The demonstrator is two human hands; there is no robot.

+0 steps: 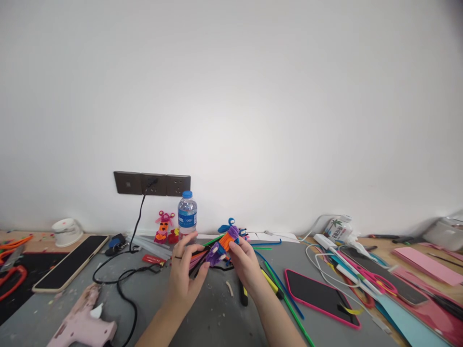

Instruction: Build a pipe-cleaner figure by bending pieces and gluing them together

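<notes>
A small pipe-cleaner figure in orange, purple and blue is pinched between the thumb and fingers of my right hand. A blue loop sticks up from its top, and a purple end with white bits points down and left. My left hand is beside that purple end, its thumb and index finger curved and apart. The thumb tip is very close to the purple end; whether it touches I cannot tell. Behind the hands lies a bunch of coloured pipe cleaners, partly hidden.
A water bottle and a pink-orange pipe-cleaner figure stand by the wall. Left are a pink glue gun, its black cord and a phone. Right are a pink-edged phone, green pipe cleaners and pink scissors.
</notes>
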